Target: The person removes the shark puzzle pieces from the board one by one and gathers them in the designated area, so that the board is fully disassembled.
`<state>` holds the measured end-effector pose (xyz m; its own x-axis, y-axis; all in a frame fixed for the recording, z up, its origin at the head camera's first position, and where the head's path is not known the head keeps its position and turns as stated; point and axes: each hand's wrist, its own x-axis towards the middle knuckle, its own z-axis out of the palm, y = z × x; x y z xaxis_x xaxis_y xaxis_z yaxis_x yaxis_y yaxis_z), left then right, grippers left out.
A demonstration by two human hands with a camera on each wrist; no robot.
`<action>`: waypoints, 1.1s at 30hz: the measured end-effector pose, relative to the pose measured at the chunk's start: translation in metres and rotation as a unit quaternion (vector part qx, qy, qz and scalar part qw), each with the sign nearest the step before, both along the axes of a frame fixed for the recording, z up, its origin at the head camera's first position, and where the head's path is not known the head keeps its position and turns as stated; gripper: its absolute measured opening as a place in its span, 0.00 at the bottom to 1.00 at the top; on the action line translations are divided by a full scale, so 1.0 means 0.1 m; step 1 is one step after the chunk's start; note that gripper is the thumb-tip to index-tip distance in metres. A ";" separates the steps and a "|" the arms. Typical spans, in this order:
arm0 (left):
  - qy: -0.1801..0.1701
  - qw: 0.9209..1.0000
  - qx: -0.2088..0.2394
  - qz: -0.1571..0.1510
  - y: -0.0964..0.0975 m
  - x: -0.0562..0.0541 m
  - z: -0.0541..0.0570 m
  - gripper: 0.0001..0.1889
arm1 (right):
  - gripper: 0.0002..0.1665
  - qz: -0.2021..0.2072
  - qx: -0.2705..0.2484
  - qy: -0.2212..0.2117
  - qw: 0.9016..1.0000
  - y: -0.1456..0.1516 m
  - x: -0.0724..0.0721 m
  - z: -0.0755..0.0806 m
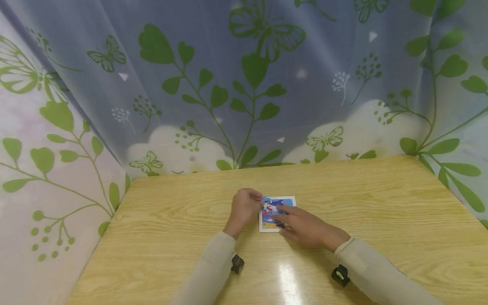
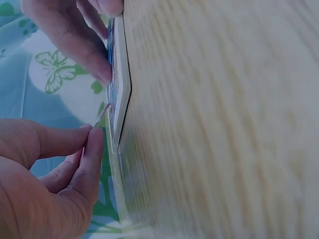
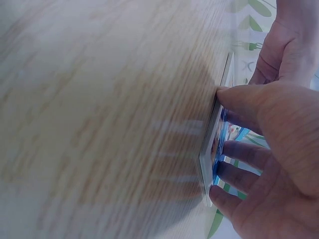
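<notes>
A square picture puzzle point(image 1: 267, 230) with a white border and a blue, red and sandy picture lies flat on the table. At its upper left corner my left hand point(image 1: 244, 208) pinches a thin puzzle piece point(image 2: 102, 115) between thumb and fingers, tilted against the picture in the left wrist view. My right hand point(image 1: 308, 226) lies over the right part of the puzzle, its fingers spread and fairly straight. In the right wrist view its thumb touches the border point(image 3: 204, 167) and the fingertips rest on the picture. The right hand covers part of the picture.
The puzzle lies on a light wood-grain table point(image 1: 171, 212). Behind it hangs a blue curtain point(image 1: 206, 110) with green leaves and butterflies, and patterned cloth also hangs at both sides. A dark wrist device point(image 1: 237, 264) sits by the left sleeve, another point(image 1: 340, 275) by the right.
</notes>
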<state>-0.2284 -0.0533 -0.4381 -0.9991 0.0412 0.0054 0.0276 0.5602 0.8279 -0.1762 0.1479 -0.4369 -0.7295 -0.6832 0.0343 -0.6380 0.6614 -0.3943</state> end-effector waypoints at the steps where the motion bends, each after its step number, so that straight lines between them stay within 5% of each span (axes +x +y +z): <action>1: -0.001 1.000 0.003 -0.001 -0.02 0.00 0.00 0.08 | 0.26 0.000 0.000 -0.001 1.000 0.00 0.00 0.00; 33: -0.023 0.998 0.034 0.052 -1.01 0.05 -0.01 0.10 | 0.26 0.006 0.003 -0.001 1.000 0.01 0.01 0.03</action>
<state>-0.2235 -0.1545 -0.4396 -0.9972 -0.0615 -0.0420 -0.0671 0.4997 0.8636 -0.1756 0.1488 -0.4339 -0.7210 -0.6924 0.0284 -0.6452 0.6557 -0.3921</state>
